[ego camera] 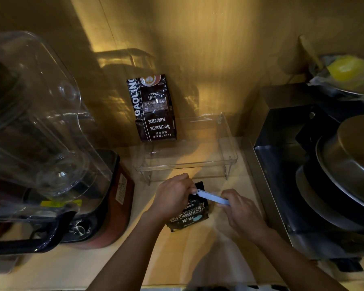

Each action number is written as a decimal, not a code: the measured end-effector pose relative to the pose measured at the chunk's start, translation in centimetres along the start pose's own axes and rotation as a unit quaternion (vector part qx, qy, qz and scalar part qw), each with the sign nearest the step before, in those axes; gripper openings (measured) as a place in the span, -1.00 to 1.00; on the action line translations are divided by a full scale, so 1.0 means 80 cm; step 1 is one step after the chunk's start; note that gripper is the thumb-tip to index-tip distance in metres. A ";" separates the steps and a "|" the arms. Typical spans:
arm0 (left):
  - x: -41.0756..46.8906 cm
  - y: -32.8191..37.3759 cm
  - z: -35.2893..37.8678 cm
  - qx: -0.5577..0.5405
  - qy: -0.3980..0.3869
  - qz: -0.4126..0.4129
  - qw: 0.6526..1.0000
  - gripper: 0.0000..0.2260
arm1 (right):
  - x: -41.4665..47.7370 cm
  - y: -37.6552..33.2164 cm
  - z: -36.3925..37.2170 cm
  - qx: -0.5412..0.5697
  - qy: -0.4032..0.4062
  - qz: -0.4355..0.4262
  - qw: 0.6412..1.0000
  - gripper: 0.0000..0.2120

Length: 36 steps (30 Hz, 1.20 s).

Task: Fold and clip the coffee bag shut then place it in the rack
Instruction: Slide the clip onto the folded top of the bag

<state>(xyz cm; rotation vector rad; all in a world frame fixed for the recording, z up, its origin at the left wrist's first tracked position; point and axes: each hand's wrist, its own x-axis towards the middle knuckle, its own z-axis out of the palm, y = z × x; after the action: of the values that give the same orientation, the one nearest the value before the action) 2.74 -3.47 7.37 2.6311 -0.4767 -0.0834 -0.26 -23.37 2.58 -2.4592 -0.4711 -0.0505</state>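
Small black coffee bag with white lettering [188, 215] lying on the pale countertop [177, 259], just in front of the clear acrylic rack [229, 148]. Long pale-blue plastic clip [211, 197] laid across the bag's top. Left hand [173, 196] pinching clip's left end and bag's top corner. Right hand [243, 213] closed around clip's right end. Clip possibly not latched; too dim to tell. Larger black coffee bag [152, 108] upright on rack, leaning on wall. Clear-jug blender [51, 143] left; stacked metal pans [345, 175] right.
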 end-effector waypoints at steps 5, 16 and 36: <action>0.002 -0.003 -0.001 0.022 0.016 0.017 0.999 -0.89 | 0.000 0.003 -0.006 0.061 -0.073 -0.020 0.995 -0.88; -0.008 -0.014 -0.002 -0.070 0.034 -0.016 0.997 -0.81 | 0.007 0.037 -0.029 0.153 0.013 0.055 0.987 -0.90; -0.003 -0.020 0.005 -0.122 0.035 0.004 0.992 -0.86 | 0.034 0.024 -0.027 0.003 -0.033 -0.043 0.999 -0.72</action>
<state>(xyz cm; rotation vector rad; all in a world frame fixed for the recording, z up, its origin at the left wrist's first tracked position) 2.94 -2.21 6.30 2.3848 -0.4258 -0.0441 3.16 -25.23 3.62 -2.4401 -0.6041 -0.0039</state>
